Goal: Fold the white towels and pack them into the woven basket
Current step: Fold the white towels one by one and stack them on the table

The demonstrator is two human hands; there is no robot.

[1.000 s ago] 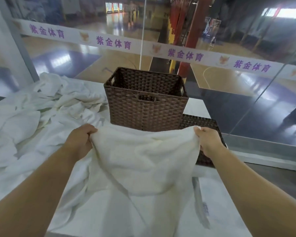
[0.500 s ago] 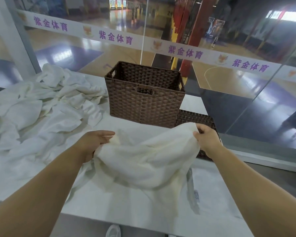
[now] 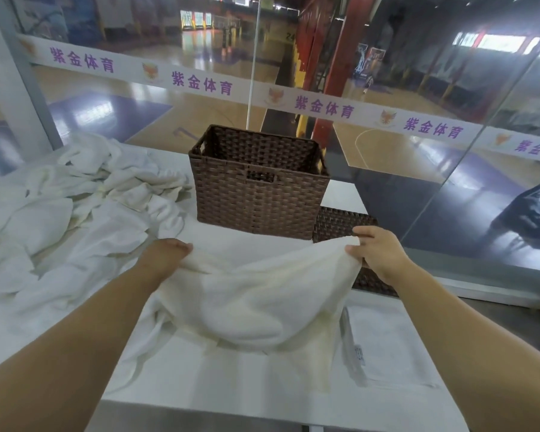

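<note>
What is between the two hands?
In the head view, one white towel stretches between the left hand and the right hand. Each hand pinches a top corner, and the middle sags toward the table.

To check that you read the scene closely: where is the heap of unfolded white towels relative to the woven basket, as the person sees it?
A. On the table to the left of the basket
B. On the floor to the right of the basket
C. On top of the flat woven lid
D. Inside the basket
A: the heap of unfolded towels lies on the table left of the woven basket, none showing over its rim.
</note>
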